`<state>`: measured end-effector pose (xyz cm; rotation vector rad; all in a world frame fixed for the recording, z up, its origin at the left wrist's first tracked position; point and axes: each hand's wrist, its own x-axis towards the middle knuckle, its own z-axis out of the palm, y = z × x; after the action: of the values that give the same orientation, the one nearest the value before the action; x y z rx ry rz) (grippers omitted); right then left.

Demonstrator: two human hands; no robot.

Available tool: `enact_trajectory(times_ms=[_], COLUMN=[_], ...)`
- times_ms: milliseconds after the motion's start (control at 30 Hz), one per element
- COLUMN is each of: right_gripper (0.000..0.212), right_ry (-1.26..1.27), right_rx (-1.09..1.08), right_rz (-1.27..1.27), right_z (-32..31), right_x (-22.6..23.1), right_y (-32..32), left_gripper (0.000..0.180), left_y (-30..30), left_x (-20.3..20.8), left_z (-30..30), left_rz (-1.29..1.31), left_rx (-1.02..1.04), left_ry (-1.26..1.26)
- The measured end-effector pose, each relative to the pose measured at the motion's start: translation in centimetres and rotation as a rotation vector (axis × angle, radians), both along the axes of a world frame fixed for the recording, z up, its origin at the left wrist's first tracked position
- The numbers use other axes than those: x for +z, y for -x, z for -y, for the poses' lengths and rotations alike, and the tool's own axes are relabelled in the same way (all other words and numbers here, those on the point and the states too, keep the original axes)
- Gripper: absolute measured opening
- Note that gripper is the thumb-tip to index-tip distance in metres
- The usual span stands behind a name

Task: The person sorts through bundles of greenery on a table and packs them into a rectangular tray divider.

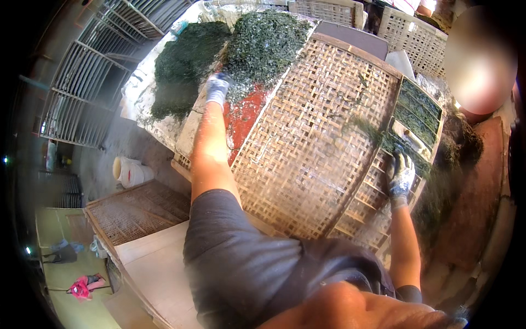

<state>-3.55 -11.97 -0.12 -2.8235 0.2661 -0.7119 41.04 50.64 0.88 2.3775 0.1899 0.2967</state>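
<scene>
Where seaweed (263, 44) piles up, the left hand (218, 88) half vanishes.

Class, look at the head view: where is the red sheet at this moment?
The red sheet lies left of centre, beside the left hand, between the heap of dark green leaves above and the woven bamboo tray to its right.

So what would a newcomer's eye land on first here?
Probably the big woven bamboo tray filling the middle, then the dark green shredded heap at its far end, where the gloved left hand rests by a red patch. At the right edge, the gloved right hand touches a green-filled frame.
</scene>
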Motion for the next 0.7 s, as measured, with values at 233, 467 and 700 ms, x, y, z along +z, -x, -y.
enact_trajectory(times_ms=[233,467,700], right_gripper=[0.030,0.039,0.049], right_ry=[0.038,-0.269,-1.153], right_rx=[-0.077,0.035,0.114], right_rz=[-0.040,0.199,0.502], right_z=[1.6,0.7,-1.4], right_x=[0.7,3.4,4.1], right_y=[2.4,2.1,0.6], left_gripper=[0.021,0.033,0.035], left_y=[9.0,23.5,39.7], left_x=[10.8,15.7,8.9], left_z=[7.2,24.3,52.6], left_rz=[-0.089,-0.085,-0.427], left_rx=[-0.045,-0.492,-0.571], left_ry=[1.119,1.388,1.419])
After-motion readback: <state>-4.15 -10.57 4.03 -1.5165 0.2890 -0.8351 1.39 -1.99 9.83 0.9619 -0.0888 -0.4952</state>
